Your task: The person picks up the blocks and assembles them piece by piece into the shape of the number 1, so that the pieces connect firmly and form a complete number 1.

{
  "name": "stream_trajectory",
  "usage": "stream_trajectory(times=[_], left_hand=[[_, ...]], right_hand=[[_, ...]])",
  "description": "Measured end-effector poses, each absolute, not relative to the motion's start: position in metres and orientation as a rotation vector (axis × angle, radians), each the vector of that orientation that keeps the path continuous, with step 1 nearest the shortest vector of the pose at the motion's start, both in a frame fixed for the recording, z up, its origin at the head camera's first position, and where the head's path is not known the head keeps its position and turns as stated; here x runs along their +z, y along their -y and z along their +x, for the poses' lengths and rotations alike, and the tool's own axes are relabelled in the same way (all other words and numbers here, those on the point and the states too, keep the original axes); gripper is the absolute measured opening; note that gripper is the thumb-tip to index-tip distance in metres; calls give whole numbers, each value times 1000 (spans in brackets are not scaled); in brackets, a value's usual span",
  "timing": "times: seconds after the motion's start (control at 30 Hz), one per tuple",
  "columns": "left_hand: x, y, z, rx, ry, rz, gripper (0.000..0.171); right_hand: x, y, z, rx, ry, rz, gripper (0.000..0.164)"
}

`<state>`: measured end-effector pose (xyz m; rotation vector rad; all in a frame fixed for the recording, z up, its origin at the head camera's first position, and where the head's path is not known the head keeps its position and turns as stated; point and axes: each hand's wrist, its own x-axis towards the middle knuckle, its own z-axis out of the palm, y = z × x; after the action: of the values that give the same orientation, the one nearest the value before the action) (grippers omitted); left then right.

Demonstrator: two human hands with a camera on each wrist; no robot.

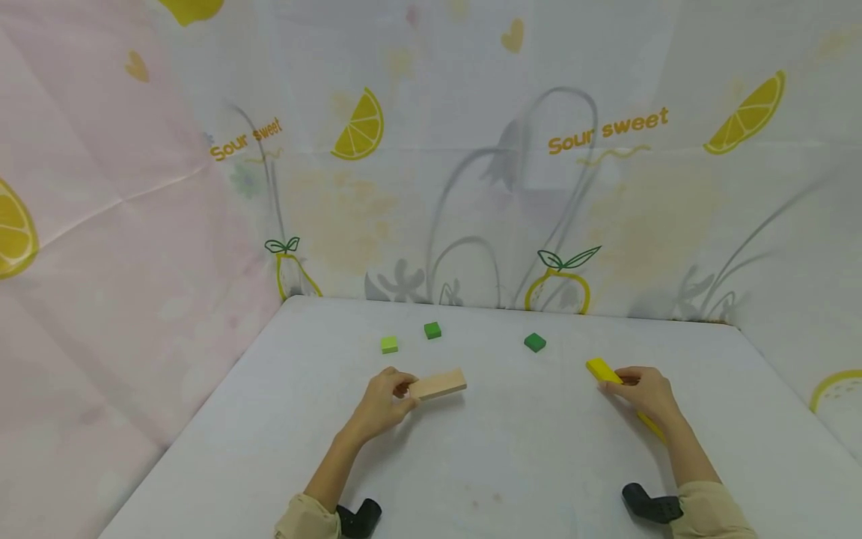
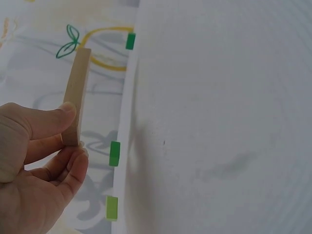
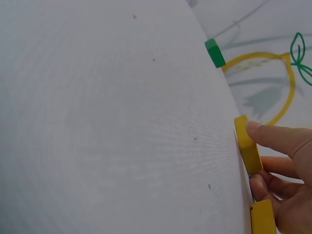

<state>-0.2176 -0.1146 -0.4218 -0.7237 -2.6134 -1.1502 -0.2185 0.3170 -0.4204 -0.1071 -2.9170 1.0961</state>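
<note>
My left hand (image 1: 380,408) pinches one end of a plain wooden block (image 1: 439,384), holding it above the white table with a shadow underneath. In the left wrist view the thumb lies on the face of this wooden block (image 2: 76,92). On the right side, my right hand (image 1: 648,393) grips a yellow block (image 1: 601,368) between thumb and fingers; the right wrist view shows the same yellow block (image 3: 247,144). A second yellow block (image 1: 650,427) is close beside that hand and wrist, partly hidden by them; its near end (image 3: 263,217) shows in the right wrist view.
Toward the table's back edge sit a light green block (image 1: 389,344), a mid-green block (image 1: 432,330) and a dark green block (image 1: 535,342). Behind the white table (image 1: 518,464) hangs a lemon-printed cloth (image 1: 431,187). Each wrist carries a black device (image 1: 649,504).
</note>
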Motion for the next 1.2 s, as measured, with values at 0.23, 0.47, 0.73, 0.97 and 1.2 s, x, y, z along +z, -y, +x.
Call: stream_trajectory(times=[0.23,0.47,0.73,0.97,1.2], left_hand=[[-422,110,-215,-1143,2602,-768,24],[-423,106,-215,-1127,2610,-796,25],[-422,101,-213,-1123,2635,-820,25],[-420,97,-210,-1123,2629,-846,25],[-420,93,-208,-1109,2612,-883,25]], right_hand=[[-420,-317,-219,1094,2919,-120,58],[-420,-317,-219,1093,2922,-117,59],[-421,-317,-218,1089,2916,-112,58],[-420,-316,-218,1098,2913,-118,58],[-419,-315,-217,1097,2906,-110,56]])
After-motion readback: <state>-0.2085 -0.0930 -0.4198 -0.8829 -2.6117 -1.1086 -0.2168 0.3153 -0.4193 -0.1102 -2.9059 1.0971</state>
